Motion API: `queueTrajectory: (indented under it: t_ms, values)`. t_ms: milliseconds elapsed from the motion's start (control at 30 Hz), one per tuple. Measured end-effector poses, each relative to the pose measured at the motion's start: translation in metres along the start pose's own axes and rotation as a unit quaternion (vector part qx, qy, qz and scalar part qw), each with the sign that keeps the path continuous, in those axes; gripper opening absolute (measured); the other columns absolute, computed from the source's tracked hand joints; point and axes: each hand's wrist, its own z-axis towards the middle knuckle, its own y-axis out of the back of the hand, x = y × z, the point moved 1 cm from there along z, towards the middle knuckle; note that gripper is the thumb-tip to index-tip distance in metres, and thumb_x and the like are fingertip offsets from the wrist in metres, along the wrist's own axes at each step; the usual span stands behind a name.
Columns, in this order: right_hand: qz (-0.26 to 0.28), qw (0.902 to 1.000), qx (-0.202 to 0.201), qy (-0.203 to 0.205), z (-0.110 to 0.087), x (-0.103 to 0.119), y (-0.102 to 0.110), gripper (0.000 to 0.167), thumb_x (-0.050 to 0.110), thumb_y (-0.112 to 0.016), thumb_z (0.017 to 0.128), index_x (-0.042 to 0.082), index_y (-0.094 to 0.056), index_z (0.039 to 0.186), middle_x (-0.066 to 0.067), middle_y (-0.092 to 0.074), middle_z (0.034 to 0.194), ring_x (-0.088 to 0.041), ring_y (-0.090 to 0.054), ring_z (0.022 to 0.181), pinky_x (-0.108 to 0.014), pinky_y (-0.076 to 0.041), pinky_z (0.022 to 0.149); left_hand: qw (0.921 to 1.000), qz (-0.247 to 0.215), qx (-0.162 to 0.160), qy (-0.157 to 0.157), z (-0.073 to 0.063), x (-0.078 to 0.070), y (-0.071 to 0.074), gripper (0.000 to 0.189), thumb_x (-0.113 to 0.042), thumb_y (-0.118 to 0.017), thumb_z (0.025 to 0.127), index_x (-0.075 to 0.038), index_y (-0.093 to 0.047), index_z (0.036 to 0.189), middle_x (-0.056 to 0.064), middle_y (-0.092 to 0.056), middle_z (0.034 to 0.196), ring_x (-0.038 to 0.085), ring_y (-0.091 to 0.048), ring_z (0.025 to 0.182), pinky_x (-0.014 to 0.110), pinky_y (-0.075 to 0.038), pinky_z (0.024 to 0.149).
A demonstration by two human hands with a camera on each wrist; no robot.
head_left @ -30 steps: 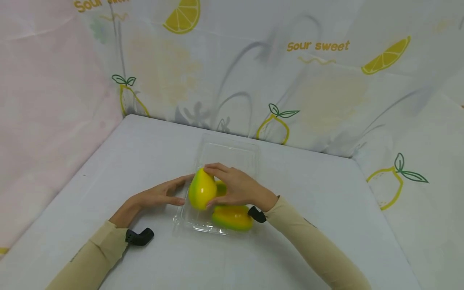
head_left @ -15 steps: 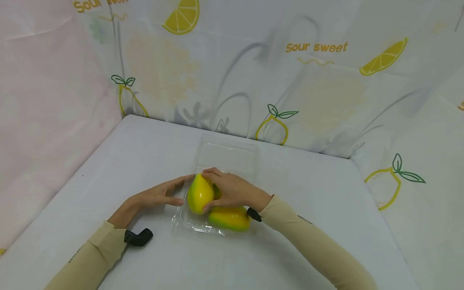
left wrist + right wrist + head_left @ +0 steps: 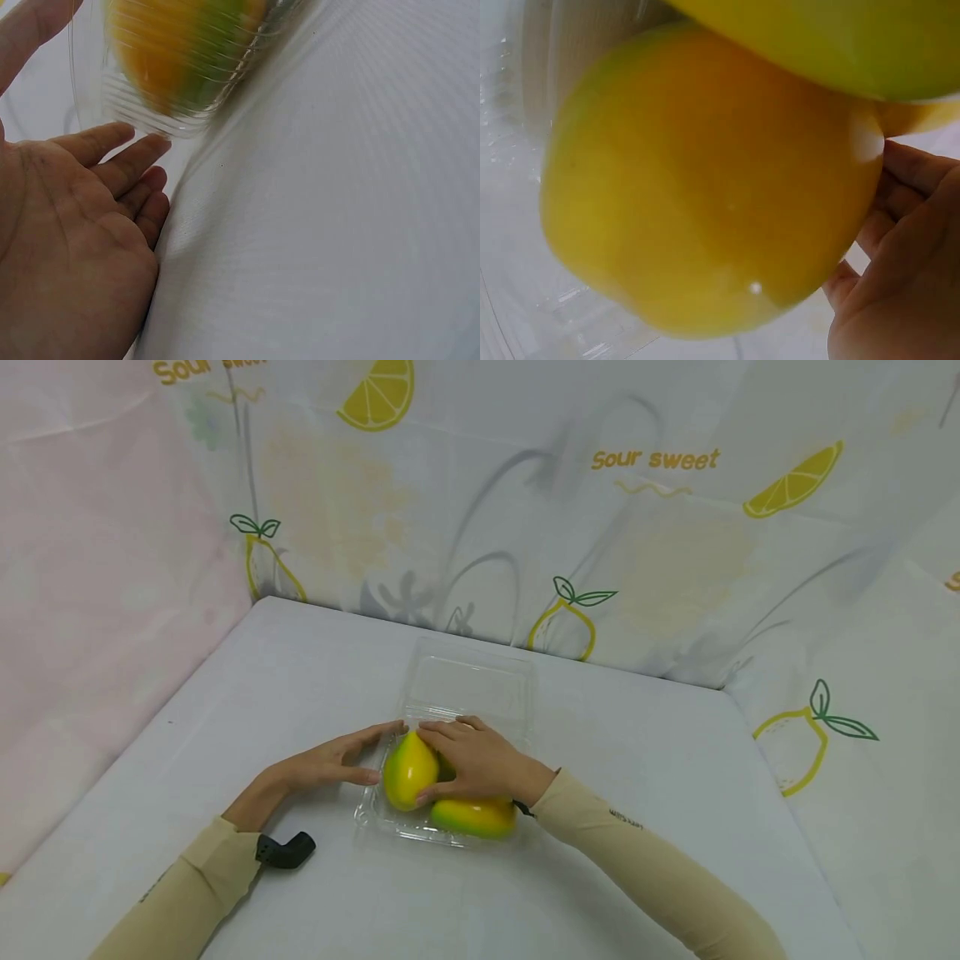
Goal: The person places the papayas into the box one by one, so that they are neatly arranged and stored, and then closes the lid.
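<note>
A white worktop (image 3: 637, 777) carries an opened clear box (image 3: 431, 836). The left hand (image 3: 322, 766), fingers extended and holding nothing, puts its fingertips by the box's left wall. The right hand (image 3: 483, 764), partly open, grips the left-hand fruit (image 3: 409, 775) inside: fingertips near its pointed top, thumb low on its right.

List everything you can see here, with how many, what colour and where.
Table: one, white, under the box
Clear box: one, transparent, on the table, lid open towards the back
Fruits: three visible, yellow and green, in the box, one mostly hidden
Backdrop: one surround, white and pinkish, behind the table, with printed lemon slices and "Sour sweet" lettering
Black pieces: two, black, one at each wrist
Sleeves: two, beige, on the forearms
Left hand: one, bare, at the box's left side
Right hand: one, bare, gripping the leftmost fruit
</note>
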Motion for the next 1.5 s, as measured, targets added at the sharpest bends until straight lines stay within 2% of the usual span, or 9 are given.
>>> queueTrajectory:
  t_ms: [300,533,767,967,1100,1233,1333,1433,1500]
  values:
    - [-0.007,0.9999,-0.014,0.005,-0.008,-0.003,0.007,0.100,0.072,-0.059,0.081,0.013,-0.027,0.155,0.000,-0.029,0.161,-0.018,-0.033,0.145,-0.043,-0.023,0.120,1.0000,0.000,0.000,-0.009,0.000,0.001,-0.003,0.079,-0.027,-0.062,0.091,-0.014,-0.020,0.157,0.017,-0.014,0.164,0.046,-0.005,0.149,0.075,-0.004,0.110]
    - [0.044,0.9967,-0.067,-0.011,-0.038,-0.027,0.012,0.098,0.063,-0.066,0.082,0.011,-0.027,0.155,0.001,-0.026,0.162,-0.020,-0.031,0.146,-0.047,-0.022,0.120,0.9997,-0.013,0.004,-0.023,-0.003,0.002,-0.006,0.078,-0.022,-0.062,0.092,-0.009,-0.020,0.156,0.020,-0.016,0.163,0.045,-0.005,0.149,0.073,-0.005,0.111]
    - [0.105,0.9818,-0.154,-0.038,-0.082,-0.068,-0.011,0.094,0.050,-0.075,0.081,0.010,-0.030,0.154,-0.002,-0.030,0.160,-0.026,-0.032,0.145,-0.053,-0.026,0.116,0.9996,-0.009,0.009,-0.027,-0.003,0.002,-0.005,0.078,-0.020,-0.063,0.092,-0.010,-0.020,0.156,0.019,-0.016,0.163,0.044,-0.006,0.149,0.072,-0.006,0.112]
    - [0.143,0.9674,-0.202,-0.054,-0.108,-0.093,-0.034,0.098,0.045,-0.079,0.078,0.004,-0.031,0.152,-0.011,-0.031,0.160,-0.035,-0.029,0.146,-0.062,-0.027,0.112,0.9996,0.001,0.011,-0.026,-0.001,0.000,-0.002,0.078,-0.021,-0.063,0.092,-0.010,-0.020,0.157,0.018,-0.016,0.163,0.044,-0.005,0.149,0.071,-0.003,0.112]
    - [0.203,0.9567,-0.194,-0.076,-0.113,-0.102,-0.045,0.097,0.038,-0.080,0.080,0.004,-0.027,0.154,-0.013,-0.025,0.161,-0.039,-0.024,0.147,-0.066,-0.024,0.112,0.9997,0.006,0.006,-0.025,0.000,-0.001,-0.001,0.079,-0.022,-0.063,0.091,-0.010,-0.020,0.156,0.018,-0.016,0.163,0.044,-0.006,0.149,0.071,-0.004,0.112]
    - [0.275,0.9401,-0.185,-0.081,-0.111,-0.109,-0.056,0.095,0.028,-0.077,0.085,0.005,-0.018,0.156,-0.014,-0.015,0.164,-0.040,-0.019,0.148,-0.063,-0.022,0.114,0.9998,-0.004,0.005,-0.021,0.000,-0.002,0.000,0.081,-0.020,-0.063,0.092,-0.008,-0.016,0.157,0.019,-0.014,0.163,0.044,-0.005,0.149,0.070,-0.003,0.113]
    - [0.316,0.9273,-0.174,-0.099,-0.110,-0.116,-0.060,0.094,0.027,-0.072,0.089,0.009,-0.011,0.158,-0.015,-0.011,0.164,-0.042,-0.021,0.147,-0.062,-0.024,0.114,0.9999,-0.011,0.005,-0.007,0.001,-0.001,0.004,0.083,-0.020,-0.060,0.094,-0.008,-0.009,0.158,0.020,-0.011,0.164,0.045,-0.006,0.149,0.069,-0.003,0.113]
    - [0.352,0.9173,-0.137,-0.126,-0.108,-0.125,-0.059,0.091,0.031,-0.068,0.093,0.013,-0.007,0.159,-0.014,-0.010,0.165,-0.043,-0.024,0.145,-0.061,-0.024,0.114,0.9999,-0.013,0.004,0.008,0.005,0.000,0.010,0.085,-0.019,-0.057,0.096,-0.010,0.000,0.158,0.020,-0.008,0.164,0.047,-0.011,0.148,0.067,-0.009,0.115]
    - [0.364,0.9158,-0.103,-0.134,-0.107,-0.130,-0.058,0.088,0.033,-0.067,0.093,0.014,-0.010,0.158,-0.014,-0.013,0.164,-0.043,-0.024,0.145,-0.061,-0.022,0.115,0.9996,-0.027,0.000,0.006,0.010,0.000,0.013,0.086,-0.016,-0.056,0.097,-0.010,0.005,0.158,0.019,-0.006,0.164,0.047,-0.014,0.147,0.065,-0.012,0.115]
